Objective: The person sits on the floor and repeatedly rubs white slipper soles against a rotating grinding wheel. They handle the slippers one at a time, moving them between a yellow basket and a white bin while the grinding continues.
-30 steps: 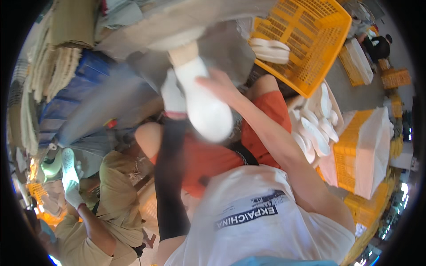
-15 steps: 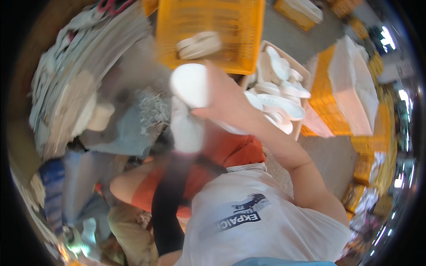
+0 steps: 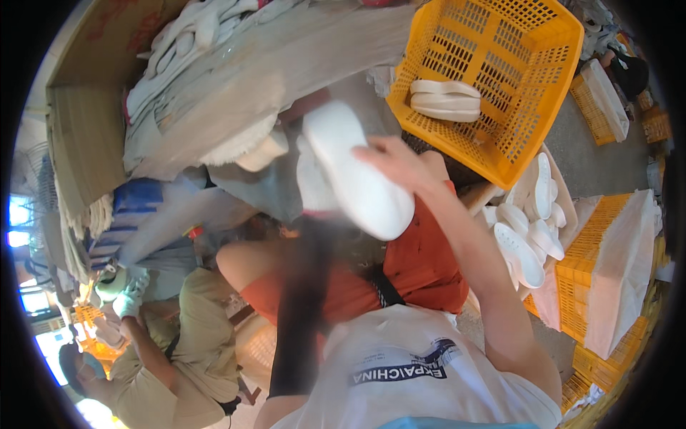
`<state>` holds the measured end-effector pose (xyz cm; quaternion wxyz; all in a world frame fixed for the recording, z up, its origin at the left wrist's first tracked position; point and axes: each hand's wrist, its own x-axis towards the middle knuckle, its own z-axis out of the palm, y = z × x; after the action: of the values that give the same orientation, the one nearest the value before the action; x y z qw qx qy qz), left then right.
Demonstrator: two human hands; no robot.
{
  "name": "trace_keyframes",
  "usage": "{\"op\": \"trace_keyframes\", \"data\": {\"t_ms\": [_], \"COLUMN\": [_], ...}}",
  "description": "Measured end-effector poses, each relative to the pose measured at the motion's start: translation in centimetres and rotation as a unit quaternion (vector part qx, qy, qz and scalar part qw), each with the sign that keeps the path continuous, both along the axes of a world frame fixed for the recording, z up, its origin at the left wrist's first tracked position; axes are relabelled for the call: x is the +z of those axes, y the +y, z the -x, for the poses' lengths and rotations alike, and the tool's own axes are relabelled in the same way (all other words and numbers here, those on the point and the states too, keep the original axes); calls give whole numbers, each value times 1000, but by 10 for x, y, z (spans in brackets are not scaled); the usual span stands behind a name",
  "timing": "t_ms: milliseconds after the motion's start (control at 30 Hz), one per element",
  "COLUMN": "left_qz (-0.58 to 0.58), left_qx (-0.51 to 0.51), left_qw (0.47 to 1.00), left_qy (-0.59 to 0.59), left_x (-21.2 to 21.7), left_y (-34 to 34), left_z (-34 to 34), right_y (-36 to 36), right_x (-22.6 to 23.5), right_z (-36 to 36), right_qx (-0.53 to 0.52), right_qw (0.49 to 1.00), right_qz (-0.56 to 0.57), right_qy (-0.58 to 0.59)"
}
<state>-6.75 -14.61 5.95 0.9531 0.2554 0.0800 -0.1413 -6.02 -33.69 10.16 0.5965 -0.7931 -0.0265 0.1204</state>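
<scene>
A white shoe sole [image 3: 361, 171] is tilted in front of me, slightly blurred. My right hand [image 3: 396, 164], bare, grips its right edge with the fingers closed. My left hand [image 3: 314, 182], in a white glove below a black sleeve, is closed at the left side of the same sole; most of its fingers are hidden behind it. Beyond my right hand, a few pale soles [image 3: 446, 100] lie together in a yellow plastic crate [image 3: 493, 154]. Several white soles [image 3: 522, 250] are piled in a pale bin right of my right forearm.
A dusty grey sheet-covered surface [image 3: 236, 93] with white cloths stands at the far left, beside a cardboard panel [image 3: 86, 143]. Yellow crates with white liners [image 3: 579, 286] are stacked at right. A co-worker [image 3: 171, 357] in tan clothing sits at lower left, wearing gloves.
The view has swung left, so the crate and bin appear farther right. The sole has turned to show its long face, and my right hand has shifted along its right edge.
</scene>
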Motion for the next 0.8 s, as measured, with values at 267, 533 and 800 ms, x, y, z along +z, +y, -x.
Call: {"op": "trace_keyframes", "data": {"t_ms": [267,533,800], "left_qz": [-5,-29,10], "left_qx": [-14,2,-68], "left_qw": [1000,999,997], "left_qy": [21,17,17], "left_x": [5,0,3], "left_y": [31,110,64], "left_z": [30,39,45], "right_y": [30,109,56], "right_x": [12,-6,-10], "right_z": [59,89,92], "right_qx": [-17,8,-14], "right_qw": [990,997,988], "right_qz": [-104,-37,-129], "right_qy": [89,-72,88]}}
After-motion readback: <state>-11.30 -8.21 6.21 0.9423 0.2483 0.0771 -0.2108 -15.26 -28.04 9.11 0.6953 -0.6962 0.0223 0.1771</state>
